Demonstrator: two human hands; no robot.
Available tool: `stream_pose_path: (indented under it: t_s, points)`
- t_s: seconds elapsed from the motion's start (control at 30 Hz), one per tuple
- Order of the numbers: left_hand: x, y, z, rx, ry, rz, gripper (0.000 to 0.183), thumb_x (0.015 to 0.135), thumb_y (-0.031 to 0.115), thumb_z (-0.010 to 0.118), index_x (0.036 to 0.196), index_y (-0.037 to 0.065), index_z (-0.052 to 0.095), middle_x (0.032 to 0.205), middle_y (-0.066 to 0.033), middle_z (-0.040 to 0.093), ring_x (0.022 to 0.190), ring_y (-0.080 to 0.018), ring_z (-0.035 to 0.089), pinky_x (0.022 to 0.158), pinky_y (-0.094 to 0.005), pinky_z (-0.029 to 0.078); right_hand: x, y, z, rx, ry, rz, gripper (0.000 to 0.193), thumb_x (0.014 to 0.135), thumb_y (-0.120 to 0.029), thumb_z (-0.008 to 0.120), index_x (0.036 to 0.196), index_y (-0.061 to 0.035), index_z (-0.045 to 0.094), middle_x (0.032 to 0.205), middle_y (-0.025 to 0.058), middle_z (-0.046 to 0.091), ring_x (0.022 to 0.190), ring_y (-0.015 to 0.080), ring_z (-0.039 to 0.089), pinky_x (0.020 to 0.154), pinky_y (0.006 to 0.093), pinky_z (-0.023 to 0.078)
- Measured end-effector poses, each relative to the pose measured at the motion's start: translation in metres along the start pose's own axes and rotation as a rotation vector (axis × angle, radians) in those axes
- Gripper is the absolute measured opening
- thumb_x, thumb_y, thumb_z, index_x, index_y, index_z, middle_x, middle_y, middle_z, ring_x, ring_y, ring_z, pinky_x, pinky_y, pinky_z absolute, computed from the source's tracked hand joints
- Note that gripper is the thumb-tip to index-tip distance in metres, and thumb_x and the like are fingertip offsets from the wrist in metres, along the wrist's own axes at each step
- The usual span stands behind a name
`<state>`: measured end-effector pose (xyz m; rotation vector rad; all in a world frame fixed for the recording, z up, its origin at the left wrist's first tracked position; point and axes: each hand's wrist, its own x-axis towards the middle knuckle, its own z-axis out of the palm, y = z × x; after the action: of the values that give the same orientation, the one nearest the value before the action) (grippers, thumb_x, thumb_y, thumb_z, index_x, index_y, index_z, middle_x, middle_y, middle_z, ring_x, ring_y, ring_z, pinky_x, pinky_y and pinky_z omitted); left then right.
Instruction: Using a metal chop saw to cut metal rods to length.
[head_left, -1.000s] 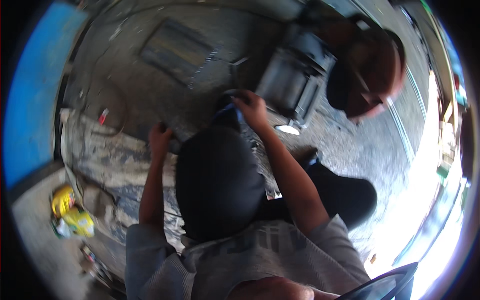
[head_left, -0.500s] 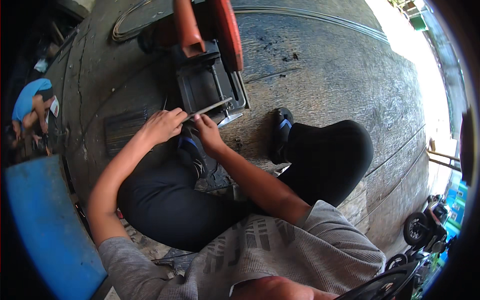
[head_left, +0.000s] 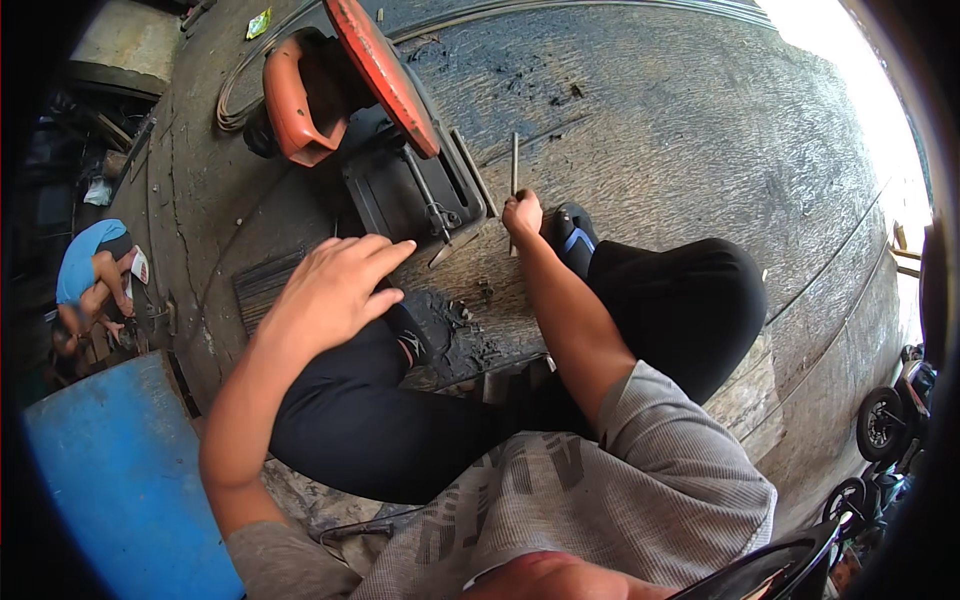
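My right hand (head_left: 522,218) grips a short metal rod (head_left: 515,165), held nearly upright in the view, just right of a chop saw. The saw has a black base (head_left: 385,195), an orange handle (head_left: 300,115) and a red blade guard (head_left: 385,75). A threaded clamp screw (head_left: 425,190) runs along its base. My left hand (head_left: 335,290) is raised near the saw's front left, fingers stretched out, holding nothing. Below it lies a bundle of dark rods (head_left: 262,288), partly covered by the hand.
Long thin rods (head_left: 560,6) and a coil (head_left: 232,108) lie behind the saw. Dark grit (head_left: 460,335) covers the floor between my feet. A blue panel (head_left: 125,480) stands at left. Beyond it another person (head_left: 95,265) crouches. Motorcycles (head_left: 885,425) stand far right.
My hands have come apart. The right hand has carried the rod away from the saw to the right and turned it upright. My left hand has let go and lifted, fingers spreading. The view has shifted.
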<state>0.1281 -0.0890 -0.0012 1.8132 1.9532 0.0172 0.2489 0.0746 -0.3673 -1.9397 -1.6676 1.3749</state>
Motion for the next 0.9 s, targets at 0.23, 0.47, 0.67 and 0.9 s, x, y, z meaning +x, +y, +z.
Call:
stream_pose_path:
  t_s: [0.23,0.47,0.67,0.9]
  points:
    - [-0.013,-0.006,-0.005,-0.275,-0.046,-0.217,0.058,0.078,0.023,0.068,0.13,0.006,0.049,0.117,-0.0166,0.058,0.102,-0.0327,0.057,0.085,-0.0382,0.046,0.046,-0.029,0.016,-0.17,-0.042,-0.183,0.032,0.081,-0.022,0.059,0.11,-0.0099,0.064,0.1,0.0214,0.065,0.099,0.0367,0.061,0.087,0.0437,0.048]
    - [-0.006,-0.014,-0.009,-0.321,-0.083,-0.362,0.055,0.08,0.023,0.066,0.129,0.006,0.049,0.112,-0.0165,0.058,0.096,-0.034,0.058,0.087,-0.0405,0.045,0.06,-0.006,0.041,-0.283,-0.196,-0.315,0.032,0.078,-0.026,0.061,0.105,-0.0085,0.067,0.097,0.0217,0.065,0.093,0.0368,0.063,0.083,0.044,0.05]
    - [-0.003,-0.03,-0.009,-0.329,-0.113,-0.415,0.058,0.08,0.023,0.067,0.133,0.008,0.047,0.114,-0.0156,0.059,0.101,-0.0282,0.059,0.073,-0.0325,0.049,0.063,0.0,0.058,-0.34,-0.164,-0.382,0.027,0.079,-0.019,0.058,0.104,-0.0122,0.065,0.1,0.0159,0.065,0.092,0.0358,0.063,0.079,0.044,0.051]
    - [-0.001,-0.042,-0.004,-0.321,0.062,-0.259,0.052,0.08,0.018,0.067,0.127,0.003,0.051,0.109,-0.0155,0.06,0.097,-0.0277,0.059,0.079,-0.0336,0.048,0.065,-0.002,0.063,-0.461,-0.11,-0.431,0.022,0.078,-0.011,0.054,0.099,-0.0103,0.061,0.099,0.0131,0.065,0.098,0.0331,0.062,0.082,0.0421,0.05]
